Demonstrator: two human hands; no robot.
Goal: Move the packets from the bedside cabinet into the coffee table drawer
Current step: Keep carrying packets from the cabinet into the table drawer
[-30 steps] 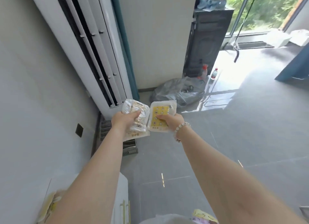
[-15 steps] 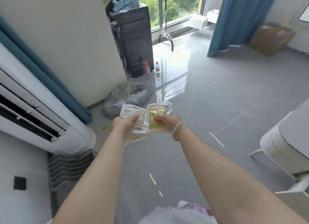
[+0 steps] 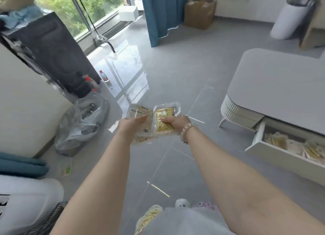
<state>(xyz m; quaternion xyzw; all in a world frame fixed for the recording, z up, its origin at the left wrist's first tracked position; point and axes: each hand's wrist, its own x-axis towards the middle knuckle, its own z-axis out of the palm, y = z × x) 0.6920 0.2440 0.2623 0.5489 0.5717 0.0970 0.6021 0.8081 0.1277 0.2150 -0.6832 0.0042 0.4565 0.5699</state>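
Left hand (image 3: 131,127) grips beige packets (image 3: 140,116), right hand (image 3: 177,123) a yellow packet (image 3: 164,119); print blurred.

Arms outstretched side by side — left hand (image 3: 131,127) pinching pale packet (image 3: 139,114), right hand (image 3: 178,123) pinching yellow packet (image 3: 165,114).

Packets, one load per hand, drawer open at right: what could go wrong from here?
1. The left hand grips a loose stack of beige packets; the lowest sticks out below and might slip out.
2. The drawer already holds stored packets; more dropped on top could pile above its front wall.
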